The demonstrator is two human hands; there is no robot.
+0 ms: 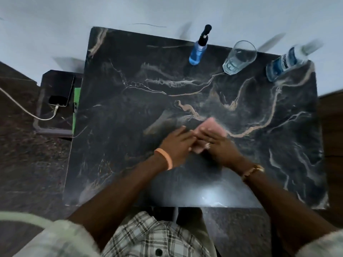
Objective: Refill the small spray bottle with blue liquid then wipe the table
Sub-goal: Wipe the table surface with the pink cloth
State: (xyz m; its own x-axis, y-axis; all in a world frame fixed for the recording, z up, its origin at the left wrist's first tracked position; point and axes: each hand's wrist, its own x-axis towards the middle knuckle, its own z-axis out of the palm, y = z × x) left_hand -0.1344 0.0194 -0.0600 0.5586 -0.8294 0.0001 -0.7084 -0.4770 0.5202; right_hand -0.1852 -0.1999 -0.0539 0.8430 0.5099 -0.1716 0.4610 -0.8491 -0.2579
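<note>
A pink cloth (213, 126) lies on the dark marble table (130, 101) near its middle. My right hand (217, 145) presses flat on the cloth with straight fingers. My left hand (176, 143) lies beside it, fingers stretched out and touching the cloth's left edge. The small spray bottle (197, 52) with blue liquid and a black pump top stands at the far edge. A large bottle (284, 64) holding blue liquid stands at the far right corner. The picture is blurred by motion.
A clear glass (239, 58) stands between the two bottles at the far edge. A phone (59, 89) on a white charging cable rests on a lower dark surface left of the table. A white wall lies beyond the table.
</note>
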